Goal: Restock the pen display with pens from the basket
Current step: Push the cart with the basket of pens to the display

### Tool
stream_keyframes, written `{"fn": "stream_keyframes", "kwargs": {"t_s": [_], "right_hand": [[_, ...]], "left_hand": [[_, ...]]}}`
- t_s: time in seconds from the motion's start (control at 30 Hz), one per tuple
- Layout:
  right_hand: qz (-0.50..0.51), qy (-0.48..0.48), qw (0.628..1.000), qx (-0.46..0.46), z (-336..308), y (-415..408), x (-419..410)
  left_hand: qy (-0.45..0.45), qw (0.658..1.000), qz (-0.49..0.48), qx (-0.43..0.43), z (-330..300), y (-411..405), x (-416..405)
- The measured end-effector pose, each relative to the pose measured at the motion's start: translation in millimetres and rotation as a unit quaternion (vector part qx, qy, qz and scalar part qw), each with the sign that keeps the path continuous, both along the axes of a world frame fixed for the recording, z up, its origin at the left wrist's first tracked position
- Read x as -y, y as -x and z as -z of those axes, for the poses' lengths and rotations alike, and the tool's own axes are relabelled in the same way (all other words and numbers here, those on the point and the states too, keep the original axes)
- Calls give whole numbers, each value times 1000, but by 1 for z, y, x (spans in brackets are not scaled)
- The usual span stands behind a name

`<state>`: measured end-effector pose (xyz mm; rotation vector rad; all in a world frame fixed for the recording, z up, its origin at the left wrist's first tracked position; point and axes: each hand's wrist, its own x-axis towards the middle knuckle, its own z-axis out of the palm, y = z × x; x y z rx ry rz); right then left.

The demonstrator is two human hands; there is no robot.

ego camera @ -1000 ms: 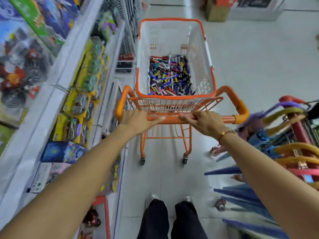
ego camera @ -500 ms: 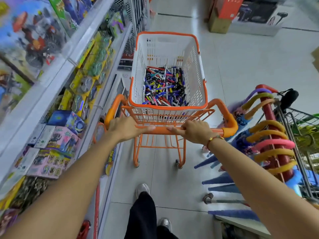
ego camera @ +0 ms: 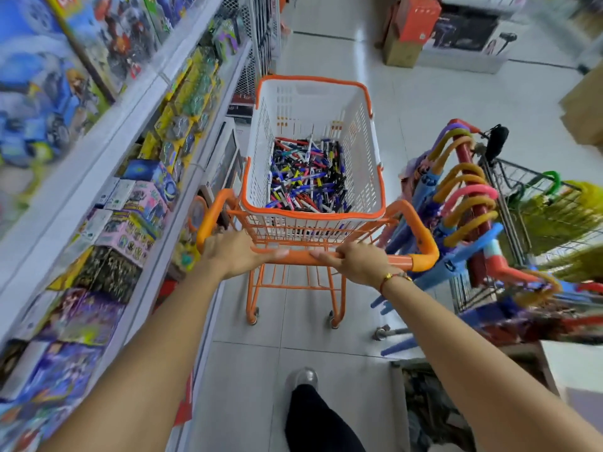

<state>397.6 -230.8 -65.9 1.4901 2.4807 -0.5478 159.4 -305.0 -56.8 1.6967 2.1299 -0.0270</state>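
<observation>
Straight ahead beyond the cart handle (ego camera: 326, 257) gripped by left hand (ego camera: 235, 254) and right hand (ego camera: 357, 261), pens (ego camera: 306, 179) fill the basket (ego camera: 261, 132), equally near both.

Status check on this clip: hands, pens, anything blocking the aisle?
Both hands, left hand and right hand, grip cart handle. Pens loose in basket. Umbrella rack close on right; no pen display in view.
</observation>
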Motion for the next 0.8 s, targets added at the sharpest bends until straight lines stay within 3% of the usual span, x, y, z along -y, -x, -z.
{"fn": "stream_keyframes", "kwargs": {"t_s": [0.8], "right_hand": [[23, -44, 999, 11, -1, -99, 423]], "left_hand": [[3, 1000, 28, 3, 4, -90, 401]]}}
